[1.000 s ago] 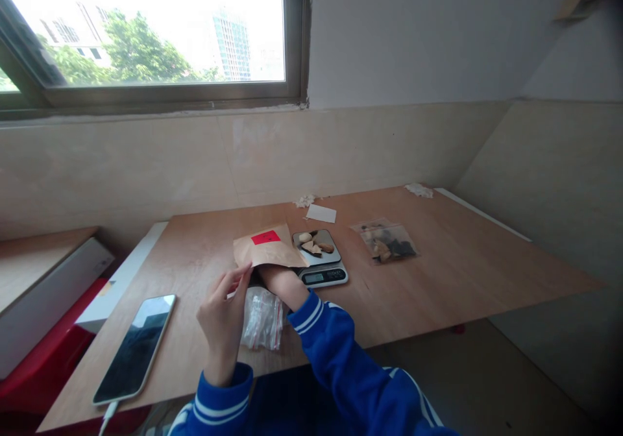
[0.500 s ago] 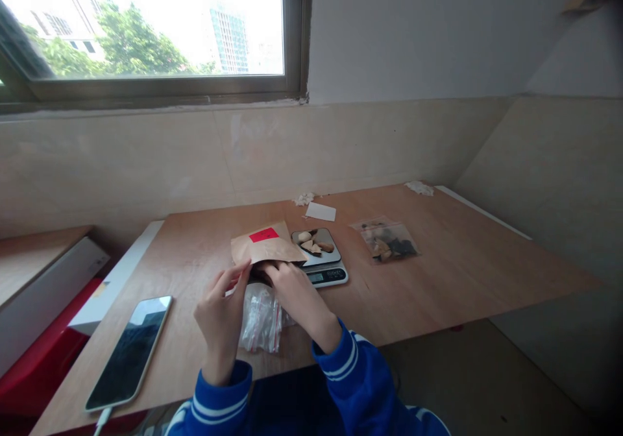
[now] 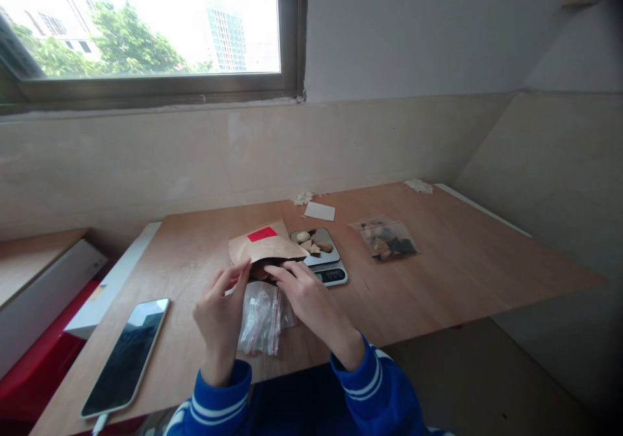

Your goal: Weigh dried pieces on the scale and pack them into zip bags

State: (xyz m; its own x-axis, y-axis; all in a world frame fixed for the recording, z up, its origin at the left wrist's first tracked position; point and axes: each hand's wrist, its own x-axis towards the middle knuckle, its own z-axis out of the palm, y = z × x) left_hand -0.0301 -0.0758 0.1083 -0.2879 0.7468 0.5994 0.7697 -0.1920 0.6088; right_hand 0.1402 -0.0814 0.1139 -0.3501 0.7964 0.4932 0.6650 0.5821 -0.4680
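Observation:
A brown paper bag [image 3: 263, 246] with a red label lies with its mouth toward me, and brownish pieces show in the dark opening. My left hand [image 3: 221, 309] pinches the left edge of that mouth. At its right side is my right hand [image 3: 311, 300], fingers bent over the rim; their tips are partly hidden. Right behind the bag, a kitchen scale [image 3: 335, 274] carries several pale and brown dried pieces [image 3: 314, 244] on its plate. Clear zip bags [image 3: 260, 319] lie in a stack below the paper bag, between my forearms.
A filled zip bag [image 3: 387, 238] lies right of the scale. The phone [image 3: 127, 358] with a white cable is at the left table edge. A white card [image 3: 320, 211] and white scraps [image 3: 302, 198] lie near the wall; another white heap [image 3: 419, 186] is at the back right.
My right hand has drawn back out of the bag a little toward the right, and the mouth now gapes wider. My left hand keeps its pinch on the edge.

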